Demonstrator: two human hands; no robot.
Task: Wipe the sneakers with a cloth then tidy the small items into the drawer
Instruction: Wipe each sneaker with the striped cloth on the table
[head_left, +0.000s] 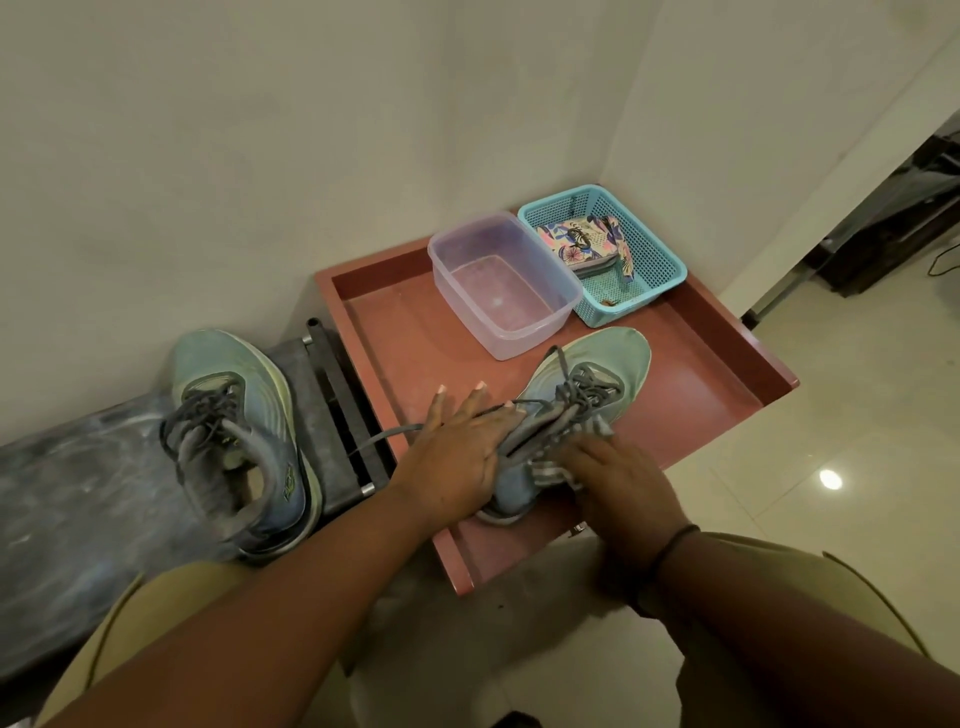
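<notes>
Your two hands bracket a pale green sneaker (582, 400) lying on the red worktop (691, 384), its toe pointing away from you and its heel at the near edge. Your left hand (460, 457) rests flat against the shoe's left side, fingers straight and spread over the grey laces (582, 387), gripping nothing. Your right hand (626, 480) presses a grey-and-white striped cloth (576, 447) onto the shoe's right flank near the collar; the fingers lie over the cloth, and whether they curl round it cannot be told. A dark band circles your right wrist.

The second sneaker (241, 441) stands well to the left on a dark, streaked bench (78, 467), upright, its laces loose and its mesh upper scuffed grey.

Behind the shoe in hand, a clear plastic tub (501, 286) with rounded corners sits on the worktop, its faintly purple floor bare. Just beside it on the right, touching or nearly so, a turquoise lattice basket (660, 260) holds a flat pouch with a floral print (582, 241) leaning at its far end, with small dark bits on its floor that are too tiny to make out.

The worktop is a shallow raised-rim tray shape with a matte reddish surface, set in a corner of plain cream walls above a glossy tiled floor (857, 467).
</notes>
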